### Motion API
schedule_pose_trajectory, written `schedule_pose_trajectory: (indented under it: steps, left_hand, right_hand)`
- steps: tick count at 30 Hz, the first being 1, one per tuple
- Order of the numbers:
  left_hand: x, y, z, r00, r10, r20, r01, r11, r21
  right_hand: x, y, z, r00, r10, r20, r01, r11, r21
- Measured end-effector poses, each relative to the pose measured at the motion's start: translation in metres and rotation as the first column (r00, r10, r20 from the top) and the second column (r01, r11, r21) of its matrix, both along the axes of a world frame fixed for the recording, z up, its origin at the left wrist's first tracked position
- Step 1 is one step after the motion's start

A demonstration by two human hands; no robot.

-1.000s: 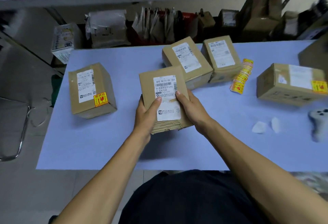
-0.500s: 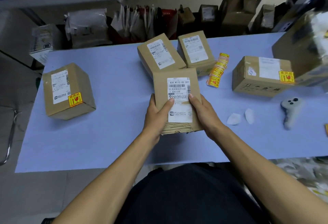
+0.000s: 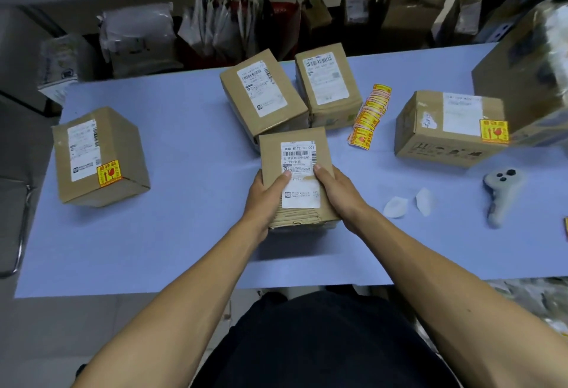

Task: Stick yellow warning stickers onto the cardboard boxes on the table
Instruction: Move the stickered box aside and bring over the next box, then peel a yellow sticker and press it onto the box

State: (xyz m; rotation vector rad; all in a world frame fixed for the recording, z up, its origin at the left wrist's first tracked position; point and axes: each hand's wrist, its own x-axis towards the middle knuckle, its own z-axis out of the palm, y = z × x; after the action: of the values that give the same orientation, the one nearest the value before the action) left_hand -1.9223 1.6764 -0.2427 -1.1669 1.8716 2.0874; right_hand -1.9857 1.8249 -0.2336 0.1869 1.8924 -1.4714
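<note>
A: What is nearest the bottom of the frame?
B: Two bare forearms reach up to a small cardboard box (image 3: 295, 172) at the centre of the light blue table (image 3: 184, 249). The left hand (image 3: 264, 195) grips its left side, thumb curled onto the white label; the right hand (image 3: 341, 194) grips the right side the same way.
A: And the stickers?
B: A strip of yellow warning stickers (image 3: 368, 114) lies right of centre, beyond the held box, beside two unstickered boxes (image 3: 264, 95) standing side by side.
A: Any boxes already stickered?
B: Yes. The left box (image 3: 98, 157) carries one near its label, and the right box (image 3: 448, 129) has one at its corner.
A: Anything else?
B: Two white scraps (image 3: 396, 207) and a grey controller (image 3: 501, 194) at right; parcels on shelves at the top.
</note>
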Motion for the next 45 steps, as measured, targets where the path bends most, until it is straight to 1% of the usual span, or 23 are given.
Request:
schedule_pose_trajectory:
  steps: [9, 14, 20, 21, 22, 23, 24, 25, 26, 27, 28, 29, 30, 31, 33, 35, 37, 40, 45]
  left_hand:
    - [-0.006, -0.026, -0.004, 0.995, 0.097, -0.001, -0.097, 0.995, -0.021]
    - [-0.004, -0.024, -0.012, 0.997, 0.079, 0.010, -0.079, 0.996, -0.042]
    - [-0.002, -0.023, -0.016, 0.998, 0.045, 0.046, -0.038, 0.990, -0.136]
    - [-0.002, -0.022, -0.016, 0.997, 0.037, 0.067, -0.025, 0.984, -0.174]
    - [-0.002, -0.021, -0.016, 0.995, 0.027, 0.099, -0.002, 0.969, -0.246]
    - [-0.002, -0.020, -0.015, 0.990, 0.014, 0.137, 0.035, 0.937, -0.347]
    - [-0.001, -0.019, -0.013, 0.986, -0.005, 0.165, 0.083, 0.880, -0.469]
    - [-0.001, -0.019, -0.010, 0.983, -0.044, 0.179, 0.144, 0.785, -0.602]
    - [-0.002, -0.019, -0.008, 0.975, -0.108, 0.192, 0.215, 0.652, -0.727]
    - [-0.005, -0.020, -0.005, 0.957, -0.198, 0.214, 0.287, 0.502, -0.816]
    - [-0.010, -0.021, -0.002, 0.922, -0.294, 0.252, 0.353, 0.369, -0.860]
    - [-0.015, -0.021, 0.000, 0.877, -0.380, 0.294, 0.409, 0.270, -0.871]
    - [-0.022, -0.019, 0.001, 0.831, -0.449, 0.329, 0.455, 0.207, -0.866]
    - [-0.029, -0.016, 0.001, 0.788, -0.502, 0.358, 0.493, 0.166, -0.854]
    - [-0.041, -0.009, -0.001, 0.715, -0.569, 0.407, 0.549, 0.097, -0.830]
    - [-0.047, -0.004, -0.005, 0.679, -0.585, 0.444, 0.577, 0.050, -0.815]
    - [-0.048, -0.004, -0.009, 0.683, -0.570, 0.457, 0.578, 0.040, -0.815]
    - [-0.048, -0.004, -0.012, 0.691, -0.555, 0.463, 0.572, 0.029, -0.820]
    - [-0.050, -0.005, -0.012, 0.697, -0.553, 0.457, 0.564, 0.029, -0.825]
  right_hand:
    - [-0.018, -0.030, -0.010, 0.996, 0.092, -0.002, -0.092, 0.996, -0.011]
    - [-0.019, -0.030, -0.018, 0.993, 0.121, 0.003, -0.121, 0.993, -0.007]
    - [-0.020, -0.027, -0.023, 0.986, 0.163, -0.037, -0.163, 0.987, 0.007]
    - [-0.021, -0.026, -0.023, 0.985, 0.169, -0.038, -0.169, 0.986, 0.009]
    - [-0.022, -0.025, -0.023, 0.983, 0.180, -0.036, -0.180, 0.984, 0.014]
    - [-0.023, -0.023, -0.023, 0.980, 0.197, -0.033, -0.197, 0.980, 0.026]
    - [-0.025, -0.020, -0.023, 0.975, 0.220, -0.031, -0.218, 0.975, 0.050]
    - [-0.027, -0.016, -0.023, 0.971, 0.236, -0.032, -0.233, 0.969, 0.083]
    - [-0.030, -0.012, -0.024, 0.970, 0.238, -0.045, -0.231, 0.965, 0.121]
    - [-0.034, -0.008, -0.025, 0.970, 0.230, -0.080, -0.215, 0.963, 0.166]
    - [-0.038, -0.002, -0.027, 0.967, 0.219, -0.131, -0.187, 0.958, 0.219]
    - [-0.043, 0.003, -0.029, 0.961, 0.207, -0.182, -0.152, 0.948, 0.279]
    - [-0.047, 0.010, -0.030, 0.954, 0.196, -0.228, -0.111, 0.935, 0.338]
    - [-0.052, 0.016, -0.032, 0.946, 0.190, -0.262, -0.076, 0.918, 0.390]
    - [-0.061, 0.028, -0.035, 0.927, 0.205, -0.314, -0.036, 0.883, 0.469]
    - [-0.070, 0.037, -0.037, 0.898, 0.247, -0.364, -0.020, 0.849, 0.527]
    - [-0.082, 0.044, -0.039, 0.868, 0.292, -0.401, -0.006, 0.815, 0.580]
    - [-0.098, 0.054, -0.043, 0.848, 0.339, -0.407, 0.000, 0.768, 0.640]
    - [-0.116, 0.062, -0.054, 0.811, 0.451, -0.374, -0.078, 0.716, 0.693]
